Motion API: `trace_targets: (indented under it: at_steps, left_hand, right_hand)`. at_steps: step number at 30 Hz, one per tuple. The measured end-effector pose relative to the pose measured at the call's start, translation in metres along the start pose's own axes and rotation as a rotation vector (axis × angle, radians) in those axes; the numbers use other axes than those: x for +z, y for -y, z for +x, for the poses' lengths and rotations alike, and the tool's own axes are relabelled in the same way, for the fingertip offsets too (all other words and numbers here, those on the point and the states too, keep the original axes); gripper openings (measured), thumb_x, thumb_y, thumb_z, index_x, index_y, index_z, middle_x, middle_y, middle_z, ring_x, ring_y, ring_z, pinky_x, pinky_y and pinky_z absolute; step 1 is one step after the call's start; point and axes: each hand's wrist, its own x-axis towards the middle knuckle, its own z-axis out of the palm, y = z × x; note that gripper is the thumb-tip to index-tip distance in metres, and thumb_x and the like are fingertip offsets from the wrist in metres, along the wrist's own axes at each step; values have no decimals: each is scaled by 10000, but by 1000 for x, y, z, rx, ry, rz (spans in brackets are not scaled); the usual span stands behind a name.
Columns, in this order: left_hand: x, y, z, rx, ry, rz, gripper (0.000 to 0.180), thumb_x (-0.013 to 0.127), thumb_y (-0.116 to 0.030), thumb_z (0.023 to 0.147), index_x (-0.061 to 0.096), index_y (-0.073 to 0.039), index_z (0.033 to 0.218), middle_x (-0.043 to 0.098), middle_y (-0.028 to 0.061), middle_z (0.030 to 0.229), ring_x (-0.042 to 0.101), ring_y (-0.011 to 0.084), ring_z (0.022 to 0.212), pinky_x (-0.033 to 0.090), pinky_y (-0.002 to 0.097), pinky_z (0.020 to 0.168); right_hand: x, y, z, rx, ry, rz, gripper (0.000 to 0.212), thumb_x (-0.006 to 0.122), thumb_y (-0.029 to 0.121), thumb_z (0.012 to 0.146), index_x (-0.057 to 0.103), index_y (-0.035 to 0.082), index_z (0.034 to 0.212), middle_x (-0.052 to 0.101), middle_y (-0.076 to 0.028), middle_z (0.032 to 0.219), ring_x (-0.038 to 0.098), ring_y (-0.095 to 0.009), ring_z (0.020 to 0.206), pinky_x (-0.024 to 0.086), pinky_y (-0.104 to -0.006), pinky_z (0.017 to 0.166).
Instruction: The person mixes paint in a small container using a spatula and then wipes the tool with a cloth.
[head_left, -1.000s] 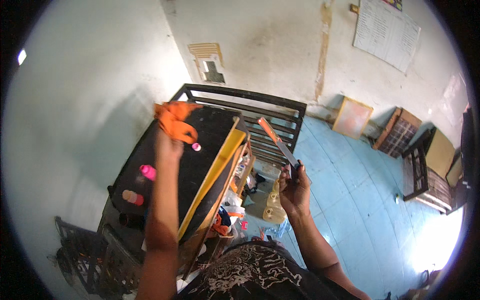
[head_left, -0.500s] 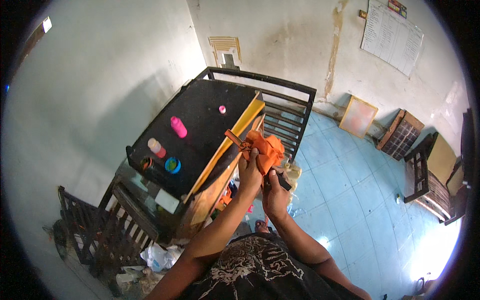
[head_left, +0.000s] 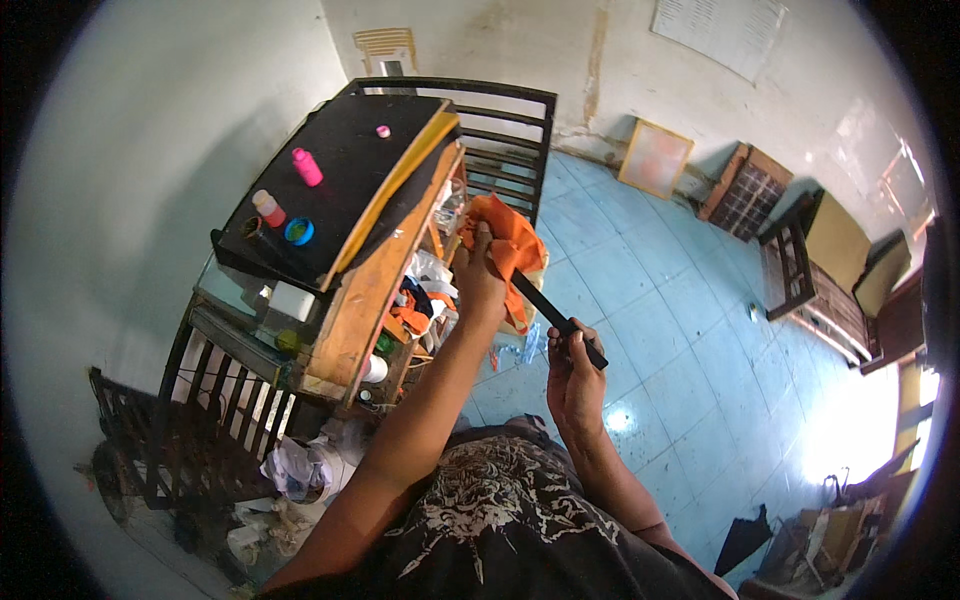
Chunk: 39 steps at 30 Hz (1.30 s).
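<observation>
My left hand point(head_left: 480, 285) is closed on a crumpled orange cloth point(head_left: 512, 240), held up just off the right side of the cabinet. A long, flat black strip point(head_left: 543, 302) slants from the cloth down to the right. My right hand point(head_left: 576, 380) pinches its lower end between thumb and fingers. The strip's upper end meets the cloth by my left fingers; whether it is wrapped in the cloth or fixed to it, I cannot tell.
At left stands a black-topped wooden cabinet point(head_left: 340, 330) with crowded open shelves. On it are a pink bottle point(head_left: 307, 167), a red-and-white bottle point(head_left: 268, 208) and a blue-rimmed tub point(head_left: 299, 231). A framed screen point(head_left: 655, 158) and a wooden bench point(head_left: 815, 265) line the far and right side.
My right hand has drawn away from the cloth, down and right, exposing the black strip. My left hand still grips the cloth. The view has shifted, showing more of the cabinet's shelves.
</observation>
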Motion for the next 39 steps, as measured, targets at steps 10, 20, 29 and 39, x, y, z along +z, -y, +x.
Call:
trace_targets:
  at_steps: [10, 20, 29, 39]
  left_hand:
    - [-53, 59, -32, -146, 6, 72, 434, 570, -307, 930, 482, -22, 1245, 568, 101, 1112, 576, 204, 1004, 483, 322, 817]
    - [86, 132, -229, -596, 332, 315, 439, 593, -396, 919, 571, -29, 1158, 608, 48, 1051, 591, 129, 941, 482, 263, 809]
    - [127, 169, -259, -519, 518, 274, 286, 584, -297, 939, 592, -26, 1031, 618, 9, 932, 559, 56, 858, 458, 224, 751]
    - [154, 163, -274, -511, 455, 249, 120, 609, -119, 898, 591, -23, 968, 625, 14, 889, 570, 56, 803, 469, 232, 716]
  right_hand:
    - [-177, 91, -70, -110, -48, 80, 159, 566, 96, 940, 550, 56, 1092, 581, -148, 1190, 581, -210, 1068, 455, -321, 970]
    - [-274, 183, -90, -73, -69, 38, 202, 632, 11, 816, 587, -25, 1009, 560, -232, 1226, 557, -305, 1132, 407, -409, 1029]
    - [-310, 205, -107, -88, -28, -20, 168, 645, -11, 809, 622, -59, 969, 564, -269, 1203, 625, -264, 945, 525, -313, 670]
    - [-318, 215, -105, -75, -7, -41, 146, 636, -25, 808, 632, -56, 950, 576, -254, 1195, 618, -272, 991, 519, -309, 675]
